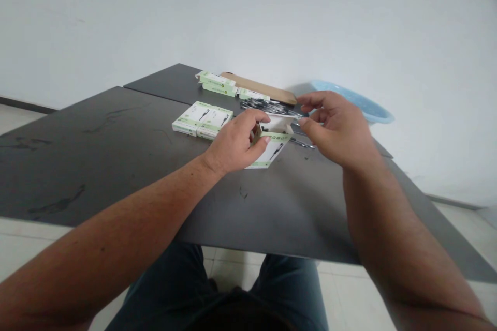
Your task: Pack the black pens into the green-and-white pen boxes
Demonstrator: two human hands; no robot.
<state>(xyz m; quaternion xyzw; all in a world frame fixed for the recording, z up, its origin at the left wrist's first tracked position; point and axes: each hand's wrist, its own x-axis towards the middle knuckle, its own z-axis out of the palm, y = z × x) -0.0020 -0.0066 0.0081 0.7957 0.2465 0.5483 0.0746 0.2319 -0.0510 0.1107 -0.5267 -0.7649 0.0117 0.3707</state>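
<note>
My left hand (pixel 240 139) grips a small white-and-green carton (pixel 274 150) with a pen printed on its front. The carton is tilted on the dark table, its top flap open towards the right. Just right of that opening is my right hand (pixel 336 124), with thumb and fingers curled in a loose pinch around what looks like the end of a pen, mostly hidden by the fingers. A heap of dark and clear pens (pixel 267 107) lies behind the carton. A few loose pens (pixel 302 144) rest between the carton and my right hand.
Two flat cartons (pixel 202 118) lie side by side to the left of my left hand. Further back are more stacked cartons (pixel 217 83) and a brown cardboard piece (pixel 264 88). A light-blue plastic basin (pixel 353 101) stands by the wall behind my right hand.
</note>
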